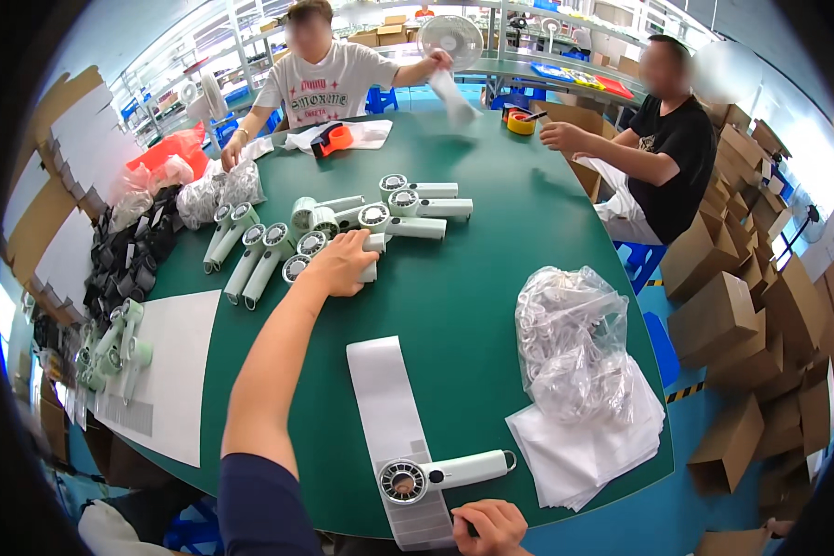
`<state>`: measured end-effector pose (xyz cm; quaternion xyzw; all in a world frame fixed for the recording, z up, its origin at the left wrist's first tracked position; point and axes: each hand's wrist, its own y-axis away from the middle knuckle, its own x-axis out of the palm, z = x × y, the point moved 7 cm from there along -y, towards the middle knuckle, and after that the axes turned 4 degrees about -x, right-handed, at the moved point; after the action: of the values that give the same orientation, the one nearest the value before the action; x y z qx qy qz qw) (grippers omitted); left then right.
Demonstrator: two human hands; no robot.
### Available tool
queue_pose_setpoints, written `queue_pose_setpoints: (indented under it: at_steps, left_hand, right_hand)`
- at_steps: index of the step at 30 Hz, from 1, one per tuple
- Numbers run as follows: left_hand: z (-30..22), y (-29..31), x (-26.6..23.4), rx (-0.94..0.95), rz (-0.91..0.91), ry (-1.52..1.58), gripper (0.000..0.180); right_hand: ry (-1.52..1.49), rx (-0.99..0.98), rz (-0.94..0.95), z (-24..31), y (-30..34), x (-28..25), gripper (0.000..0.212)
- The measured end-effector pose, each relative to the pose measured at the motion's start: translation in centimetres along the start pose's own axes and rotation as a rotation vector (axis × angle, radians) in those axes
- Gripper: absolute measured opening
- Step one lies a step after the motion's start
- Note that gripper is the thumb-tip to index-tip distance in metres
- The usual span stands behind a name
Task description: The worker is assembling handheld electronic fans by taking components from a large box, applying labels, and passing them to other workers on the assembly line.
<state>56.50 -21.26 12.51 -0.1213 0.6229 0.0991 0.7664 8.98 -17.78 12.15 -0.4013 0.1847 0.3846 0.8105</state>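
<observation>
My left hand [341,263] reaches far over the table, its fingers wrapped round the handle of a pale green handheld fan [296,269]. That fan lies in a loose cluster of similar handheld fans [417,227], several to its right and behind. Nearer to me, one white handheld fan [473,469] rests across a long white strip of label paper [380,371], its round head over the strip and its wrist loop pointing right. My right hand [491,526] is just below that fan, by the strip's right edge. Its fingers are curled in, and what they hold, if anything, is hidden.
Clear plastic bags [573,334] with pale cords lie on white sheets [593,435] at right. Black parts [125,259] are heaped at left, near more fans [120,343]. Two people work across the table [473,324]. Yellow tape [521,121] and cardboard boxes [713,296] stand beyond.
</observation>
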Motion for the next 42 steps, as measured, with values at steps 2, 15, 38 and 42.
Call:
queue_pose_setpoints:
  at_steps: [2, 15, 38, 42]
  left_hand:
    - [1.0, -1.1, 0.7, -0.049, 0.010, 0.051, 0.059]
    - [1.6, -1.3, -0.1, -0.206, -0.146, 0.140, 0.064]
    - [-22.4, 25.8, -3.2, -0.446, -0.182, 0.346, 0.042]
    - [-21.6, 25.7, -2.0, -0.394, -0.100, 0.343, 0.045]
  right_hand:
    - [0.004, 0.007, 0.001, 0.3, -0.1, -0.1, 0.009]
    - [0.058, -0.085, -0.157, 0.0, 0.4, -1.0, 0.014]
    - [0.133, -0.224, 0.350, -2.3, -5.5, 0.8, 0.069]
    - [0.168, -0.269, 0.441, -2.8, -4.6, 3.1, 0.065]
